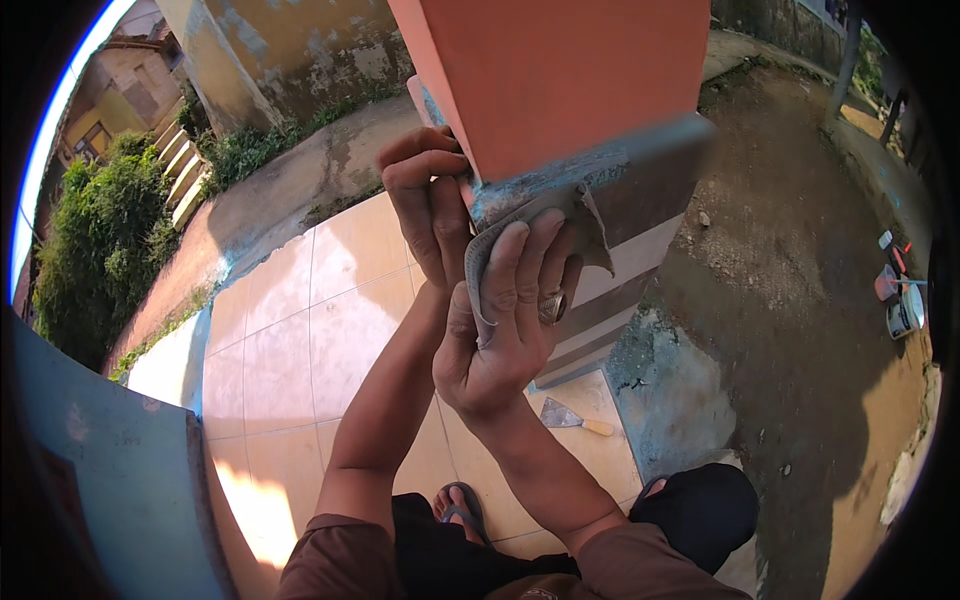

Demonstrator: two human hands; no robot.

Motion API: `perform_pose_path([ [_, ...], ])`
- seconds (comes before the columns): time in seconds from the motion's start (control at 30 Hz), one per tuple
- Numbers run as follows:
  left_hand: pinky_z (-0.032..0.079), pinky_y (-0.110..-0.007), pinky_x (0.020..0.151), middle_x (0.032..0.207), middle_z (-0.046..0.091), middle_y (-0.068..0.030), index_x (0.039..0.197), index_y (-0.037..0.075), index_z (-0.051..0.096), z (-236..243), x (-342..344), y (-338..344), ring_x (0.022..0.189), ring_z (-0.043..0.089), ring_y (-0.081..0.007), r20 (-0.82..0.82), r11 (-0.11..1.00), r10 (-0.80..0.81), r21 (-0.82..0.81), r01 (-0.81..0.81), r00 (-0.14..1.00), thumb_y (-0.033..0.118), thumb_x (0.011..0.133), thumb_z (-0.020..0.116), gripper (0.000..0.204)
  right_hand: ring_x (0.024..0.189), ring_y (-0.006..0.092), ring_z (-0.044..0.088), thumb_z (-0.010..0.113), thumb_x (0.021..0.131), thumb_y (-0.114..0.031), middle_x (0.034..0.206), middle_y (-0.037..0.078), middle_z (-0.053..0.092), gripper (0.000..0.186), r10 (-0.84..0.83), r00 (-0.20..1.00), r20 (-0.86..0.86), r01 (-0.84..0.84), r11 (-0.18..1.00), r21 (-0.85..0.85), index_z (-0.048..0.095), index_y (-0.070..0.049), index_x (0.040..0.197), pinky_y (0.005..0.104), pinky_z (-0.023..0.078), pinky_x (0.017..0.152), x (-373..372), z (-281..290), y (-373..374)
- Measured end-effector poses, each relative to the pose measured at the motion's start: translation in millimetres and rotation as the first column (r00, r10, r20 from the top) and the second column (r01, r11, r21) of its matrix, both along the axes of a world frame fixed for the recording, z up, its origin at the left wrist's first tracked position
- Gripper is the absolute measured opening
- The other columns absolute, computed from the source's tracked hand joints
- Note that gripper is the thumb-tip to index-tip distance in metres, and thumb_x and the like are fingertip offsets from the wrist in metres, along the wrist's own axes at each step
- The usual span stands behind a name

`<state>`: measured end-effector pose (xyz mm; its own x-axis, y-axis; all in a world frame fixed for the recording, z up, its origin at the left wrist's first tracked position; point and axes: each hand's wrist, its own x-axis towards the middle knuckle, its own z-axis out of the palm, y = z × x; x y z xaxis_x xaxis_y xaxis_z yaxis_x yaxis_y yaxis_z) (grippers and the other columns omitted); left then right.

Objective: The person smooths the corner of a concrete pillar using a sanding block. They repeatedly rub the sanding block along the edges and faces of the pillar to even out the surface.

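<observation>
The right hand (510, 310), fingers together, pinches a grey sheet (476, 262) at the pillar's (570, 80) lower corner; the left hand (432, 205) curls alongside, grip unclear.

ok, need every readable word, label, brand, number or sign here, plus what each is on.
None can be read.
White round container on the ground at far right: any label is too small to read.
Brown cloth shirt: pale marks at the picture's bottom edge, too small to read.
Pale-blue painted wall at left: faint marks, can't tell if writing.
Grey flexible sheet under the right hand: no lettering visible.
</observation>
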<state>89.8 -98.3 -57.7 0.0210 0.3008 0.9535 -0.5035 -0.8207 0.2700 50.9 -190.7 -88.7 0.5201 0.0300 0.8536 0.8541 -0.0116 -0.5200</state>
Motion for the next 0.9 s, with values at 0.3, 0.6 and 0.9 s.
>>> perform_pose_path([
  [0.3, 0.039, -0.041, 0.096, 0.111, 0.049, -0.0158, 0.1, 0.003, 0.05, 2, 0, -7, 0.107, 0.047, -0.0225, 0.031, 0.997, -0.067, -0.039, 0.068, 0.997, 0.01, 0.095, 0.037, 0.015, 0.144, 0.0434, 0.028, 0.042, 0.104, -0.016, 0.15, 0.028, 0.037, 0.047, 0.054, 0.991, -0.12, -0.048, 0.997, 0.054, 0.04, 0.01, 0.143, 0.0518, 0.023, 0.116, -1, 16, -7],
  [0.6, 0.041, -0.04, 0.095, 0.113, 0.049, -0.0156, 0.099, 0.002, 0.049, 5, -3, -4, 0.109, 0.049, -0.0211, -0.022, 0.994, 0.108, 0.024, -0.107, 0.994, 0.014, 0.095, 0.037, 0.017, 0.143, 0.0416, 0.031, 0.05, 0.099, -0.012, 0.152, 0.026, 0.036, 0.048, 0.359, 0.861, -0.361, -0.147, 0.854, 0.498, 0.043, 0.007, 0.143, 0.0544, 0.019, 0.115, 85, 35, -25],
  [0.9, 0.043, -0.04, 0.092, 0.113, 0.05, -0.0149, 0.099, 0.002, 0.049, 6, -5, -2, 0.104, 0.051, -0.0198, -0.031, 0.99, 0.141, 0.003, -0.141, 0.989, 0.017, 0.093, 0.036, 0.02, 0.143, 0.0445, 0.031, 0.051, 0.097, -0.014, 0.15, 0.023, 0.041, 0.049, 0.074, 0.989, -0.13, -0.029, 0.948, 0.316, 0.046, 0.001, 0.144, 0.0585, 0.021, 0.113, 94, 16, -10],
])
